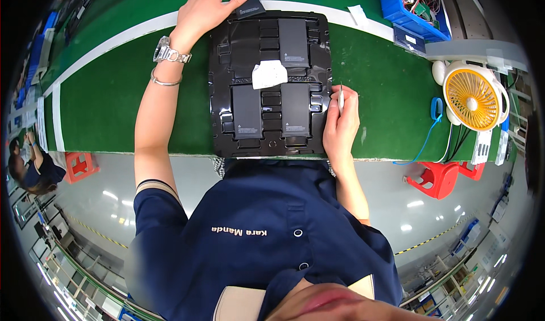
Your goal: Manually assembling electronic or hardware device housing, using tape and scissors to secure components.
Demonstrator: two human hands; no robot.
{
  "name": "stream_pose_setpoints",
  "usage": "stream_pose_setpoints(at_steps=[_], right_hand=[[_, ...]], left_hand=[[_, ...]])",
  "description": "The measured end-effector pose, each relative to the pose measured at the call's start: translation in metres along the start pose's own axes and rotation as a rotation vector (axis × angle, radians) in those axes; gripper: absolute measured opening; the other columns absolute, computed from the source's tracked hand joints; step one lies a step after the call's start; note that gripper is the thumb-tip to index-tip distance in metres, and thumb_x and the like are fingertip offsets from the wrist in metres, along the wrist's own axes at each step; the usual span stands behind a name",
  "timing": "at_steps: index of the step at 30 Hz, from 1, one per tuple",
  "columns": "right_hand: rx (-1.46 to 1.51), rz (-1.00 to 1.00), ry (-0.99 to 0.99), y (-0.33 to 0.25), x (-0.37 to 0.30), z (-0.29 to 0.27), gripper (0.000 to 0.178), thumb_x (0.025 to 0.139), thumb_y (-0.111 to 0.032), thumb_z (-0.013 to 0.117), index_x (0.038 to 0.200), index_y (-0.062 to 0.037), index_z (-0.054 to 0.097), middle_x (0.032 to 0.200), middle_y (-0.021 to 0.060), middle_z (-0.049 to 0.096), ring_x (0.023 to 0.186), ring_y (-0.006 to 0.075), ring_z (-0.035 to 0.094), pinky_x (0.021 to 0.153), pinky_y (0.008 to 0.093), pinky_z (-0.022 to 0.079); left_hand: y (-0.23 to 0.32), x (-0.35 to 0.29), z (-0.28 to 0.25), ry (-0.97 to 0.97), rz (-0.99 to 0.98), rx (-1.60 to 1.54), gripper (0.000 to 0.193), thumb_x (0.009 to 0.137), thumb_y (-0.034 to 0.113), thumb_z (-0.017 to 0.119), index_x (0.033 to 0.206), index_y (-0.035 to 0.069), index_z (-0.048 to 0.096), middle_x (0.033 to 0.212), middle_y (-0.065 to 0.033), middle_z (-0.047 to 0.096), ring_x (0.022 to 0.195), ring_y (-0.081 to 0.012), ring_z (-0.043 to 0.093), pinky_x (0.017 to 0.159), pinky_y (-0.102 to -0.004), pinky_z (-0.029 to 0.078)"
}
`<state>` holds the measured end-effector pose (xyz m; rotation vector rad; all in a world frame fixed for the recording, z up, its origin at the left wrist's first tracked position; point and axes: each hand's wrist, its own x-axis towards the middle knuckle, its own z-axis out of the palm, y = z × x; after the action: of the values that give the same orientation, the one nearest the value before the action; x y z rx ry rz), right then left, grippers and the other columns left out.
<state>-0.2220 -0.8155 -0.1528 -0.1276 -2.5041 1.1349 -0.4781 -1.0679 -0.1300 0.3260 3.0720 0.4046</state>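
1. The right hand is closed around a slim, pale pen-like tool just beside the tray's right edge. It is best to keep that tool tucked in the fingers, its tip turned away from the packs.
2. Immediately left of the right hand lies the black moulded tray, flat on the table. Light pressure on its rim from this side should keep it from sliding; I cannot tell whether the fingers already press it.
3. Left of the right hand, two flat dark packs sit in the near compartments, the right near pack and the left near pack. Both look seated, so they are better left alone.
4. Farther out, ahead and left of the right hand, a white paper slip lies across the tray's middle, just below a far pack. Sleeves and wrists should pass above the slip.
5. Farthest, the left hand has its thumb spread wide over a loose dark pack at the tray's far edge; whether it grips is unclear. A hold by the pack's edges seems safest, without bending it. The far-left compartment, nearer the body than this hand, holds no pack.
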Motion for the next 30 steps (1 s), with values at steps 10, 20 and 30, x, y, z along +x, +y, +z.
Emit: stream_pose_setpoints(at_steps=[10, 20, 30], right_hand=[[0.040, -0.004, 0.003, 0.002, 0.000, -0.001, 0.015, 0.092, 0.004, 0.050, 0.107, 0.0026, 0.052, 0.110, 0.0177, 0.059, 0.083, 0.0315, 0.063, 0.070, 0.0370, 0.050], [0.032, 0.160, 0.037, -0.003, 0.005, -0.024, 0.014, 0.098, -0.005, 0.048, 0.109, 0.0010, 0.055, 0.095, 0.0141, 0.062, 0.078, 0.0252, 0.060, 0.071, 0.0344, 0.048], [0.536, 0.373, -0.171, -0.032, 0.016, -0.040, 0.015, 0.102, -0.014, 0.050, 0.106, -0.0008, 0.056, 0.072, -0.0012, 0.054, 0.062, 0.0042, 0.045, 0.056, 0.0201, 0.037]], left_hand=[[0.067, -0.017, -0.027, -0.053, -0.025, 0.048, 0.075, 0.088, 0.055, 0.060, 0.127, -0.008, 0.050, 0.101, -0.0262, 0.069, 0.099, -0.0396, 0.066, 0.089, -0.0458, 0.050], [0.010, -0.054, -0.031, -0.013, -0.216, -1.777, 0.041, 0.099, 0.035, 0.056, 0.122, 0.002, 0.059, 0.106, -0.0088, 0.065, 0.083, -0.0175, 0.063, 0.060, -0.0275, 0.049], [0.055, -0.205, -0.024, -0.545, -0.219, -2.001, 0.023, 0.094, 0.009, 0.058, 0.116, -0.001, 0.059, 0.097, -0.0153, 0.070, 0.086, -0.0269, 0.072, 0.065, -0.0296, 0.057]])
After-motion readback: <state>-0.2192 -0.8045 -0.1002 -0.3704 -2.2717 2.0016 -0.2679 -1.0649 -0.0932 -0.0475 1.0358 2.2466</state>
